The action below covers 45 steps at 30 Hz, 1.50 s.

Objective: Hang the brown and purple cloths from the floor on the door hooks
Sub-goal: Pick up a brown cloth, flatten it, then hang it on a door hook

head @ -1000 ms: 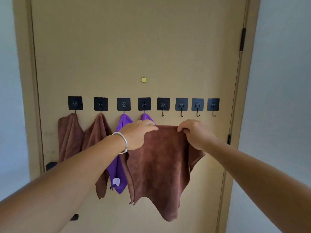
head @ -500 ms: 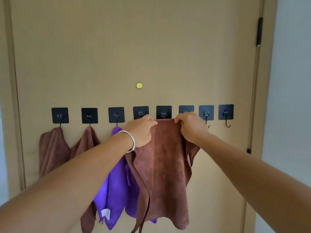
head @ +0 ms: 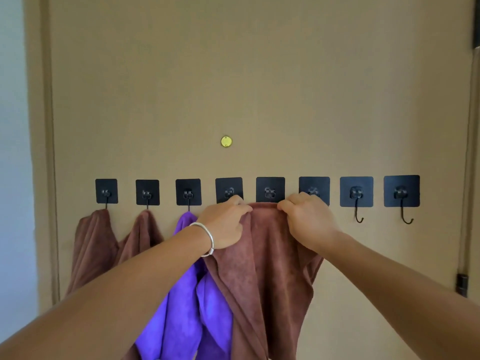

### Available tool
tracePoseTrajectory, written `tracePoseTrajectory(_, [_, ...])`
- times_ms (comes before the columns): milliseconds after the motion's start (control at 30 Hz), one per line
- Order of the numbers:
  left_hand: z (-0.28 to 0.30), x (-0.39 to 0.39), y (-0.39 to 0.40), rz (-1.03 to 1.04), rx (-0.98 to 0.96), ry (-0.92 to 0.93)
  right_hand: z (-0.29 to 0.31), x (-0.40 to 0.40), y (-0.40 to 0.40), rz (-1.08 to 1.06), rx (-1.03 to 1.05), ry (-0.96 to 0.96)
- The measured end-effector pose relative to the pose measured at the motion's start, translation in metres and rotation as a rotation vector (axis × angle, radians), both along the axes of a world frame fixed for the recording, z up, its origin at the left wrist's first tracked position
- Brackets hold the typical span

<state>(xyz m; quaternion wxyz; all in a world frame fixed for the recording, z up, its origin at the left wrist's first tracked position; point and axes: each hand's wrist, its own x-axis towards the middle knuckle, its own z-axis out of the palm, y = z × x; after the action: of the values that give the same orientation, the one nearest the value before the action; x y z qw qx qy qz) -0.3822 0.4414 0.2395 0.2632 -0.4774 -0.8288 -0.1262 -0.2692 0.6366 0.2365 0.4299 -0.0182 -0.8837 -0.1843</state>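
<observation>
Brown cloth (head: 270,268): plush, soft-napped, hanging in long folds, its top edge stretched flat just under the fifth hook pad (head: 270,189).
Left hand (head: 225,224): fingers curled, pinching the top edge left of that pad; bangle (head: 207,239) at the wrist.
Right hand (head: 306,222): pinching the same edge right of the pad.
Purple cloths (head: 187,302): left of the pad, partly behind the brown cloth.

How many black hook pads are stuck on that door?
8, in one row: three at left carrying cloths, three mid-row behind the hands, two at right bare.
</observation>
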Motion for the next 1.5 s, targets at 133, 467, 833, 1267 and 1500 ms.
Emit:
tracePoseTrajectory(133, [0.002,0.004,0.004,0.02,-0.062,0.089,-0.009,-0.005,-0.003,-0.018,0.062,-0.012])
tracePoseTrajectory(467, [-0.018,0.026,0.017,0.034,-0.251,0.464,-0.02,0.005,-0.018,-0.003,0.088,0.006])
tracePoseTrajectory(833, [-0.036,0.034,0.021,-0.126,-0.175,-0.468,-0.03,0.005,-0.023,-0.048,-0.183,-0.157])
tracePoseTrajectory(1267, [-0.017,0.065,0.0,0.068,-0.022,0.095,-0.043,0.049,-0.038,-0.089,-0.196,-0.071])
tracePoseTrajectory(1500, [-0.043,0.072,0.0,0.013,0.109,0.19,-0.056,0.088,-0.065,-0.195,-0.373,0.02])
